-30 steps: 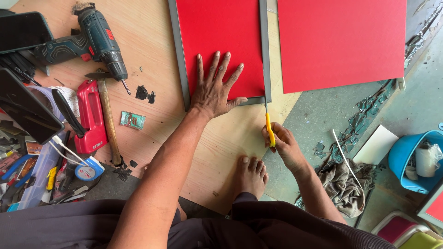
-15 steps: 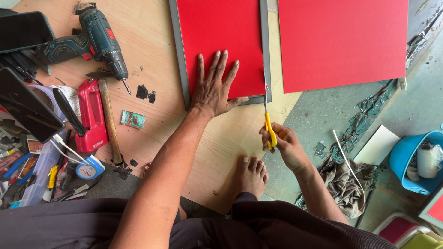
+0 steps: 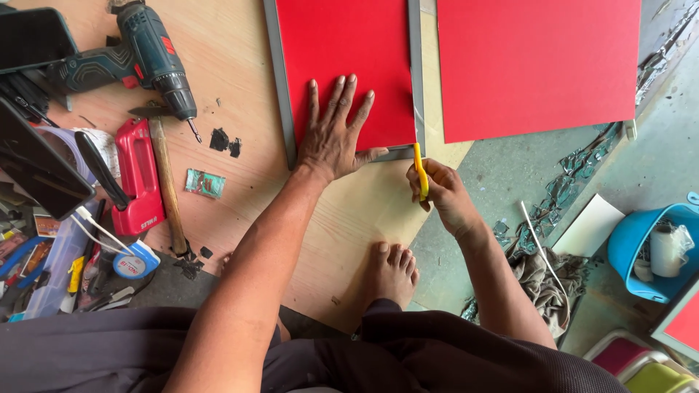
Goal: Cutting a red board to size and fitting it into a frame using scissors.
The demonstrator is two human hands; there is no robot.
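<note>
Near the middle of the frame the left hand (image 3: 336, 131) lies flat, fingers spread apart, pressing on the lower part of a red panel (image 3: 342, 51) that has a grey metal frame (image 3: 279, 80) along its edges and rests on a plywood board (image 3: 240, 182). Just to the right of it, the right hand (image 3: 445, 195) is closed around a yellow utility knife (image 3: 419, 172), held upright with its tip at the panel's lower right corner, beside the grey edge strip. A second red panel (image 3: 539, 65) lies in the upper right of the frame, apart from the first, partly on the plywood and partly over the grey floor. A bare foot (image 3: 392, 273) rests on the plywood below the hands. In the upper left lie a blue cordless drill (image 3: 138, 54), and below it a wooden-handled hammer (image 3: 166, 182) and a red tool (image 3: 137, 178). A blue plastic tub (image 3: 641, 255) sits at the right edge, with a crumpled rag (image 3: 542, 280) near it.
</note>
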